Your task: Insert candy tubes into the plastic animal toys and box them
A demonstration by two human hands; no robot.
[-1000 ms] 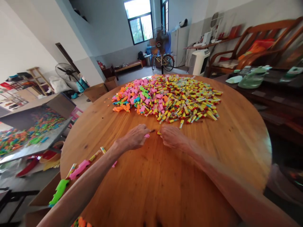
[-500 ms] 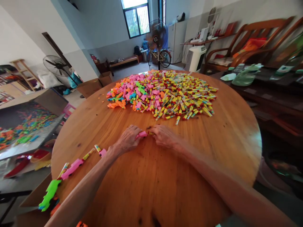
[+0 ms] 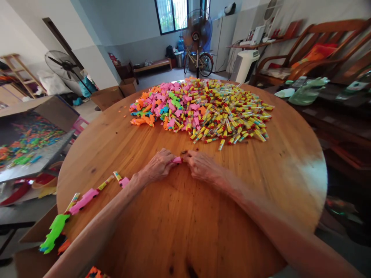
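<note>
My left hand (image 3: pixel 160 164) is closed around a small pink plastic toy (image 3: pixel 177 160), whose end sticks out past the fingertips. Facing it, my right hand (image 3: pixel 199 165) pinches a small candy-like tube; only its reddish end shows against the toy, and the rest is hidden by the fingers. Both hands are low over the round wooden table (image 3: pixel 179 216). Beside my left forearm lie a pink toy with a tube attached (image 3: pixel 84 201), another pink toy (image 3: pixel 124 182) and a green toy (image 3: pixel 55 231).
A heap of yellow-labelled clear tubes (image 3: pixel 232 112) lies at the table's far side, joined on its left by pink, orange, green and blue toys (image 3: pixel 162 102). An open carton of small coloured pieces (image 3: pixel 34 135) stands at left. A fan (image 3: pixel 196 36) stands behind the table.
The yellow part of the tube that showed between my hands is now hidden, and its end meets the pink toy. My hands are slightly closer. The camera view has shifted a little.
</note>
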